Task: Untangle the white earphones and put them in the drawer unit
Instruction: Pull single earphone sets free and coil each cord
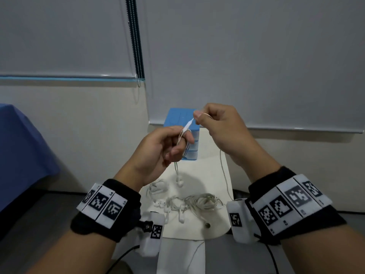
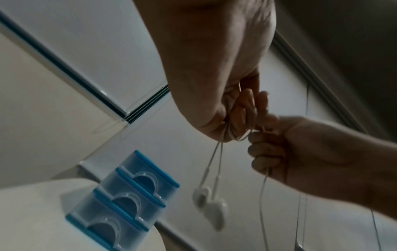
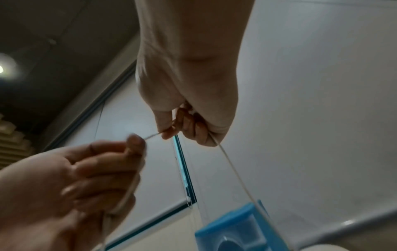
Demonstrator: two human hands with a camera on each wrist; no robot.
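Dangling in the air above the small white table (image 1: 223,171), the thin white wired earphones (image 2: 209,203) are hanging from the left hand (image 1: 158,153), whose curled fingers are clamping the looped cord, while the right hand (image 1: 221,127) is pinching the cord's far end. More tangled white earphones (image 1: 189,202) are lying below, near the blue three-drawer plastic unit (image 2: 124,200).
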